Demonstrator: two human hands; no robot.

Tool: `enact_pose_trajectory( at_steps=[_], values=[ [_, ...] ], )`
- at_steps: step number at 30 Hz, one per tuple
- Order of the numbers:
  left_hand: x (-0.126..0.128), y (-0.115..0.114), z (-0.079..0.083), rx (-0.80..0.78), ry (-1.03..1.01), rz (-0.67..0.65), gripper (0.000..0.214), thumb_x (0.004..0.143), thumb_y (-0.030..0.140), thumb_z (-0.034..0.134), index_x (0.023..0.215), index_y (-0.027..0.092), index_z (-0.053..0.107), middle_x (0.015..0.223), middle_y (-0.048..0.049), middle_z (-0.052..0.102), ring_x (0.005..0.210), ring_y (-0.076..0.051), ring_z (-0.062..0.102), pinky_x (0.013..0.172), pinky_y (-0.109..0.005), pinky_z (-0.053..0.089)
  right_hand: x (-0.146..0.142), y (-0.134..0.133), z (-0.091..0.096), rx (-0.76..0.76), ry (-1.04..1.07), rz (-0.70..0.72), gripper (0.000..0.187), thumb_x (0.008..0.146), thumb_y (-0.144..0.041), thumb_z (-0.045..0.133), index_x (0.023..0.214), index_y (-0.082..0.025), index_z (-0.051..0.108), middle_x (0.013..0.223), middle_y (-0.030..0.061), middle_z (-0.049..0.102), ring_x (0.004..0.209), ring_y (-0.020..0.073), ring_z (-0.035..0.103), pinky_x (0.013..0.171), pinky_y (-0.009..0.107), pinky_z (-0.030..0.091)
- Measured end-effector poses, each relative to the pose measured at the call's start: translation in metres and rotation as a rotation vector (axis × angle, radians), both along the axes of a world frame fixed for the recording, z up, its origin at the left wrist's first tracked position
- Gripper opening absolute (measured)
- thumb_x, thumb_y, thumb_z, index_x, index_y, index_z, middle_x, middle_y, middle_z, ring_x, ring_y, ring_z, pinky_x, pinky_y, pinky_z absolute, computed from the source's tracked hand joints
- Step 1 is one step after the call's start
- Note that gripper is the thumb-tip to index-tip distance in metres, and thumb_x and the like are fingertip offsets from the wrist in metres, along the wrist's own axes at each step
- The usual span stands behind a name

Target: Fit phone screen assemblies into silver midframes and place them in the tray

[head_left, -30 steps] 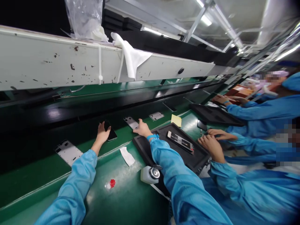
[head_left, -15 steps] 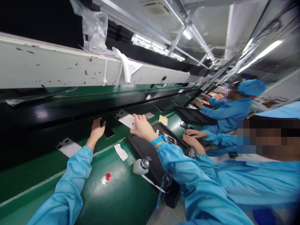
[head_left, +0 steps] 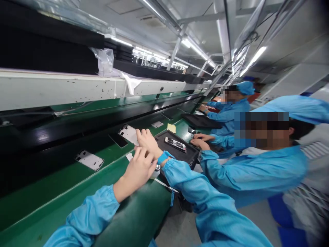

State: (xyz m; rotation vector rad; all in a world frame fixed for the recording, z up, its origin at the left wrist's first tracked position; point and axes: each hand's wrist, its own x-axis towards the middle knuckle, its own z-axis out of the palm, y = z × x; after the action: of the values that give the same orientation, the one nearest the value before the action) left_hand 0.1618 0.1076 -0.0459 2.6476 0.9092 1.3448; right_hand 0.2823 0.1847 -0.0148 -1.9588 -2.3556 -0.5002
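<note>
Phone back cover point(head_left: 128, 133), mid-frame, is being pinched and lifted by the right hand point(head_left: 147, 141) while the left hand point(head_left: 138, 170), fingers loose and empty, is nearing; steadying it likely follows.

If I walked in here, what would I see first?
First you would see the right hand lifting a silvery phone frame off the dark belt, with the left hand close beside it. A black phone and another frame lie on the belt to the left. On the right sit people in bright blue coats, one with hands by a black tray.
</note>
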Motion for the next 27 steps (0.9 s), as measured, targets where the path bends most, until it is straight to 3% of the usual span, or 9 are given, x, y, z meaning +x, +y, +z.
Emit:
enact_pose_trajectory(
  at_steps=[3,7,10,13,16,19,22,25,27],
  values=[
    [-0.009,-0.002,0.009,-0.003,-0.002,0.003,0.012,0.105,0.025,0.063,0.099,0.017,0.069,0.101,-0.0107,0.067,0.099,-0.028,0.064,0.09,-0.042,0.062,-0.011,-0.011,0.011,0.009,0.005,-0.032,0.037,0.105,-0.019,0.056,0.141,-0.009,0.057,0.121,0.0217,0.067,0.115,0.0344,0.058,0.102,0.049,0.051],
    [-0.013,-0.006,0.014,0.004,-0.054,0.152,0.025,0.102,0.023,0.065,0.121,0.008,0.068,0.127,-0.0243,0.063,0.119,-0.039,0.059,0.1,-0.055,0.06,-0.031,-0.025,0.014,0.023,0.017,-0.041,0.038,0.108,-0.017,0.047,0.145,-0.013,0.055,0.126,0.02,0.065,0.119,0.0332,0.058,0.108,0.051,0.049],
    [-0.014,-0.023,0.009,0.066,-0.022,0.196,0.024,0.102,0.021,0.061,0.12,0.006,0.069,0.128,-0.0259,0.064,0.12,-0.04,0.059,0.101,-0.055,0.059,-0.042,-0.031,0.014,0.018,0.03,-0.04,0.042,0.104,-0.016,0.056,0.145,-0.013,0.054,0.126,0.0199,0.065,0.119,0.0332,0.058,0.108,0.051,0.048],
    [-0.023,-0.045,0.007,0.033,0.005,0.071,0.025,0.104,0.025,0.059,0.12,0.009,0.071,0.122,-0.022,0.069,0.117,-0.038,0.062,0.098,-0.049,0.058,-0.05,-0.035,0.012,0.005,0.048,-0.024,0.051,0.092,-0.016,0.071,0.141,-0.012,0.055,0.124,0.0199,0.065,0.117,0.0339,0.057,0.106,0.051,0.05],
    [-0.043,-0.052,0.017,-0.303,-0.066,-0.115,0.022,0.106,0.03,0.058,0.097,0.015,0.073,0.097,-0.011,0.073,0.09,-0.026,0.066,0.08,-0.036,0.053,-0.053,-0.041,0.014,0.002,0.072,0.009,0.056,0.087,-0.023,0.077,0.137,-0.011,0.056,0.122,0.0195,0.066,0.115,0.0346,0.056,0.104,0.049,0.051],
    [-0.071,-0.033,0.032,-0.644,-0.152,-0.181,0.044,0.105,0.04,0.06,0.066,0.018,0.06,0.062,-0.0004,0.058,0.059,-0.015,0.048,0.062,-0.031,0.035,-0.051,-0.051,0.019,0.028,0.146,0.047,0.049,0.089,-0.028,0.075,0.131,-0.009,0.057,0.118,0.0193,0.066,0.109,0.0343,0.056,0.1,0.046,0.052],
    [-0.102,-0.001,0.039,-0.72,-0.21,-0.154,0.056,0.098,0.052,0.068,0.055,0.018,0.056,0.051,0.0011,0.049,0.052,-0.013,0.039,0.056,-0.03,0.027,-0.043,-0.066,0.025,0.111,0.306,0.137,0.053,0.087,-0.029,0.076,0.132,-0.009,0.057,0.121,0.0193,0.065,0.108,0.0343,0.056,0.099,0.047,0.052],
    [-0.122,0.029,0.034,-0.768,-0.334,-0.16,0.055,0.087,0.064,0.079,0.062,0.017,0.067,0.054,-0.002,0.059,0.052,-0.015,0.048,0.056,-0.029,0.034,-0.035,-0.081,0.029,0.209,0.468,0.249,0.058,0.082,-0.03,0.076,0.134,-0.013,0.055,0.125,0.017,0.064,0.106,0.0338,0.057,0.097,0.048,0.053],
    [-0.121,0.04,0.027,-0.765,-0.493,-0.169,0.06,0.075,0.074,0.086,0.086,0.016,0.076,0.079,-0.009,0.075,0.07,-0.022,0.065,0.066,-0.031,0.048,-0.033,-0.089,0.029,0.244,0.564,0.306,0.058,0.08,-0.029,0.075,0.132,-0.015,0.055,0.124,0.0155,0.065,0.104,0.033,0.058,0.096,0.048,0.054]
  ],
)
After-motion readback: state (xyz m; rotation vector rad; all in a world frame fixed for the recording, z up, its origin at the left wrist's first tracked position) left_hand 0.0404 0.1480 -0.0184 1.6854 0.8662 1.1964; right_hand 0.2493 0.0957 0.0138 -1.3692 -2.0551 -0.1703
